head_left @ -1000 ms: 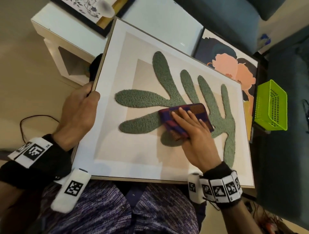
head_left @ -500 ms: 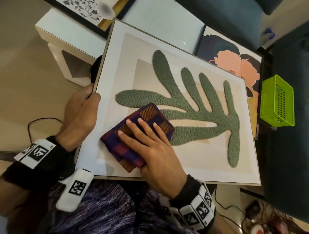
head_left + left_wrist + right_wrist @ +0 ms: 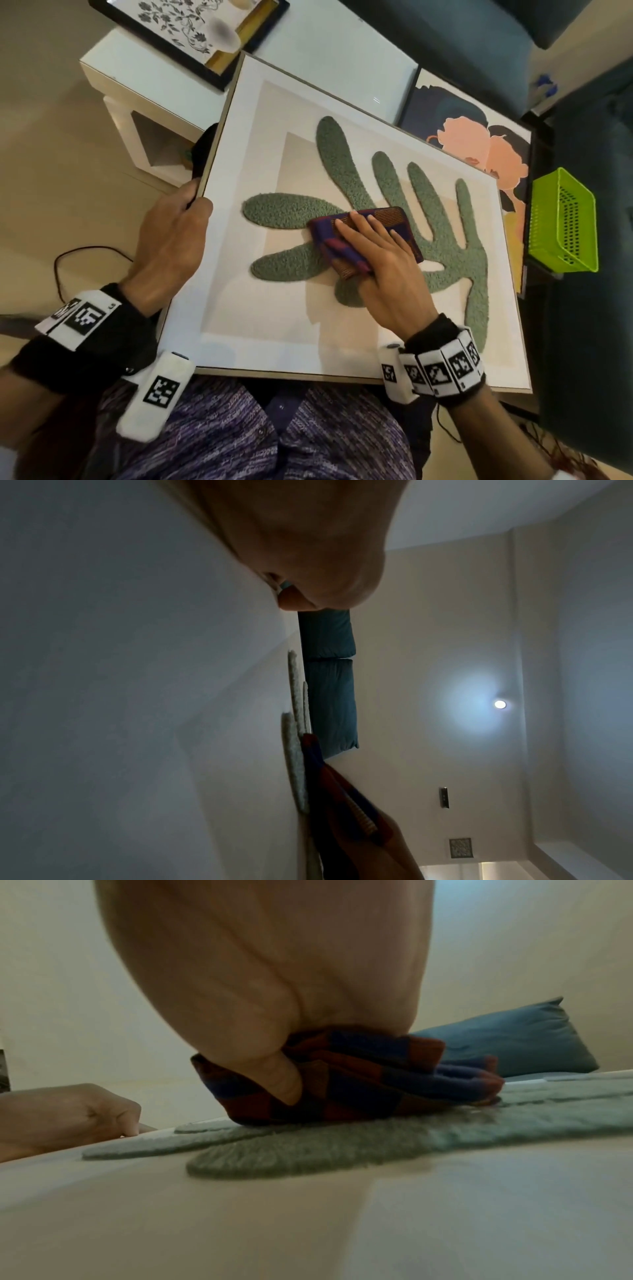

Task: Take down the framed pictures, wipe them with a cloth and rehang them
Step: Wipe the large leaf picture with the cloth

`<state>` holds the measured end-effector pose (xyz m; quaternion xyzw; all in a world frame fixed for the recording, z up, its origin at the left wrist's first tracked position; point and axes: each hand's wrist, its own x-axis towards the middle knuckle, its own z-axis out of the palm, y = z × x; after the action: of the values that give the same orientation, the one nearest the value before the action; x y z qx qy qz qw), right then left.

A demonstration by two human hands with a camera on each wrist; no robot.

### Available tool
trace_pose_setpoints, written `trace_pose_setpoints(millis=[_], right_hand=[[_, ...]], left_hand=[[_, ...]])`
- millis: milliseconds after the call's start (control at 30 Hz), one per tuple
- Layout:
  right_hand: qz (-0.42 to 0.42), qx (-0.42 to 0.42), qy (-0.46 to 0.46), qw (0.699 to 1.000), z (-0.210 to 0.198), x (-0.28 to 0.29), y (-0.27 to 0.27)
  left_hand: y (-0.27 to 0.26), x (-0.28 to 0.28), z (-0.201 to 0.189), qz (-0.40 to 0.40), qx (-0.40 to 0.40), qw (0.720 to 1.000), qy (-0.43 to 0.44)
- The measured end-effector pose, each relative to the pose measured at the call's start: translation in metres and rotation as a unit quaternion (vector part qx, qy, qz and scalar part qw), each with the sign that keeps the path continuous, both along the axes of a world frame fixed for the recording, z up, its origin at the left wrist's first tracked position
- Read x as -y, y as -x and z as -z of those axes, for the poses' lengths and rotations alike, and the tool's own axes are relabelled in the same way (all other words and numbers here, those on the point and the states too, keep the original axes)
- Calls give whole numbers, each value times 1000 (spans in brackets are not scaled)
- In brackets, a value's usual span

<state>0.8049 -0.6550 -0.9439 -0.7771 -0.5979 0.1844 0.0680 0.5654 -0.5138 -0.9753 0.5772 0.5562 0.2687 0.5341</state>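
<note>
A large framed picture with a fuzzy green leaf shape lies across my lap. My left hand grips its left edge, thumb on the front. My right hand presses a folded purple-and-red checked cloth onto the middle of the leaf, fingers flat on top. In the right wrist view the thumb is tucked into the fold of the cloth, and the left hand shows at the frame's far edge. The left wrist view looks along the picture towards the cloth.
A white side table stands ahead with a black-framed floral picture on it. Another picture with peach flowers lies under the far right corner. A green plastic basket sits right, a teal sofa behind. A cable runs on the floor.
My right hand swept the cloth down to the picture's lower left, then back up to the middle of the leaf. The left hand kept its grip on the frame edge.
</note>
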Motion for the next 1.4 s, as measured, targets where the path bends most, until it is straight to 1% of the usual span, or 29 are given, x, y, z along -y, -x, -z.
trace_pose_setpoints(millis=[200, 333, 500, 700, 800, 867, 900, 933, 1000, 1100, 1167, 1300, 1367, 1400], right_hand=[[-26, -42, 3, 999, -7, -36, 13], [-86, -28, 29, 995, -3, -62, 30], [-180, -15, 63, 981, -7, -87, 40], [-171, 16, 39, 984, -9, -111, 25], [-232, 8, 36, 972, -5, -126, 43], [-295, 28, 21, 955, 0, -135, 55], [-313, 42, 13, 949, 1, -139, 56], [-320, 54, 9, 946, 1, -148, 55], [-307, 75, 13, 949, -1, -171, 48], [-289, 78, 30, 954, -6, -199, 39], [-318, 72, 38, 944, -5, -204, 38], [-404, 73, 41, 911, 2, -192, 39], [-411, 79, 30, 908, 6, -197, 34], [-404, 81, 22, 911, 7, -205, 31]], left_hand=[[2, 0, 0, 3, -1, 1000, 5], [3, -1, 2, 5, -4, 1000, 2], [6, -2, 6, 5, -7, 1000, -4], [3, -3, 8, 8, -2, 1000, 2], [2, -5, 9, -2, -11, 1000, -1], [2, -7, 11, -20, -28, 999, 10], [1, -6, 11, -23, -29, 999, 14], [1, -6, 11, -20, -25, 999, 10], [1, -5, 10, -10, -13, 1000, -4], [3, -3, 10, 2, -1, 1000, 3], [4, -3, 10, 0, 3, 1000, 6], [5, -4, 8, -23, 0, 1000, 9], [6, -4, 8, -19, 10, 1000, 7], [7, -5, 8, -11, 12, 1000, 2]])
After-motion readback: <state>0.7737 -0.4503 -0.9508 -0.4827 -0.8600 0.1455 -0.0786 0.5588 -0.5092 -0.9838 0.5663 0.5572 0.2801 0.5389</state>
